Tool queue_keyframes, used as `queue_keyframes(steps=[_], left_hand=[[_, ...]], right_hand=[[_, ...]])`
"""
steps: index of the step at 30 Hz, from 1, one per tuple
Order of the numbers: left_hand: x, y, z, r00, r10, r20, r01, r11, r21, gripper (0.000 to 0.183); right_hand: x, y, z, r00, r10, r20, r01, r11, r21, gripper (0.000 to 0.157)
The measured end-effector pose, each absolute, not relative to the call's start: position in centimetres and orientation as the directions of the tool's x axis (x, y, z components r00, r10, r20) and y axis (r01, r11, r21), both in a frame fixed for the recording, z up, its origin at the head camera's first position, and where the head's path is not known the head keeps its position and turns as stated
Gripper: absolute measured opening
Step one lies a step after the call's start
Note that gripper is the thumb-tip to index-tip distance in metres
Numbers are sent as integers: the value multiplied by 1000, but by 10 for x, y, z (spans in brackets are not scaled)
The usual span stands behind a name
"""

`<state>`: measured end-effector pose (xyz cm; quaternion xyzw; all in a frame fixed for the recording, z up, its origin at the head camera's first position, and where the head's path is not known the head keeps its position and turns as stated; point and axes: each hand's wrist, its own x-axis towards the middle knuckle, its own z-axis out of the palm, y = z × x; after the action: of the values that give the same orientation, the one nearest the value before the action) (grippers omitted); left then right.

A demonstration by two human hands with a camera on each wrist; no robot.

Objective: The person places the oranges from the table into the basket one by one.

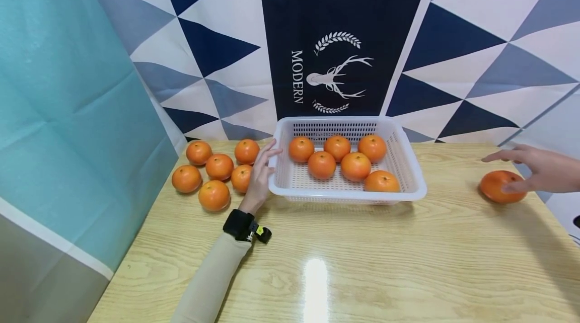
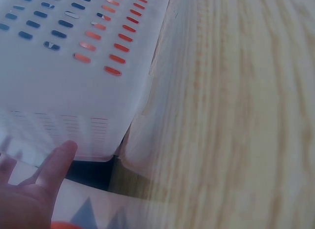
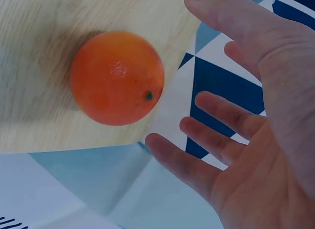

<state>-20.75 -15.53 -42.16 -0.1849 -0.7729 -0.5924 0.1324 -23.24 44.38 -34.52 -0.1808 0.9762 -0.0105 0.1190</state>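
Note:
A white plastic basket (image 1: 349, 194) with slotted walls stands at the back middle of the table, holding several oranges (image 1: 355, 166). My left hand (image 1: 260, 177) is at the basket's left side, fingertips right at the rim. In the left wrist view its thumb (image 2: 58, 165) points at the basket's end wall, fingers spread. At the right end of the table lies a single orange (image 3: 117, 79), its green stem spot showing. Over and beside it hovers my right hand (image 1: 539, 168), fingers extended and apart, a gap between them and the fruit in the right wrist view.
Left of the basket, several loose oranges (image 1: 214, 195) sit grouped on the wooden table (image 1: 362, 257), the nearest beside my left hand. A patterned cloth (image 1: 217, 61) hangs behind the table, and a teal curtain (image 1: 77, 101) borders its left edge.

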Motion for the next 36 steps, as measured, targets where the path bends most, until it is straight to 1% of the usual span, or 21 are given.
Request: queue_keyframes(steps=[6, 15, 21, 24, 28, 36], left_hand=[[-207, -155, -423, -898, 126, 422, 441, 229, 868, 53], [-208, -155, -423, -897, 129, 422, 441, 230, 867, 53], [-207, -155, -422, -893, 132, 429, 449, 219, 866, 52], [-207, -155, -423, -893, 133, 430, 450, 215, 867, 53], [-207, -155, -423, -892, 133, 432, 451, 202, 869, 52], [-207, -154, -422, -893, 131, 432, 450, 181, 875, 51]], right_hand=[[-229, 452, -352, -911, -332, -247, -316, 943, -100, 85], [-221, 456, -373, -901, -402, -162, -392, 916, -87, 89], [-220, 456, -383, -893, -424, -151, -399, 901, -170, 89], [-219, 458, -388, -895, -427, -132, -401, 897, -184, 87], [-220, 461, -392, -899, -423, -114, -402, 900, -167, 81], [-223, 461, -393, -904, -406, -134, -389, 911, -136, 67]])
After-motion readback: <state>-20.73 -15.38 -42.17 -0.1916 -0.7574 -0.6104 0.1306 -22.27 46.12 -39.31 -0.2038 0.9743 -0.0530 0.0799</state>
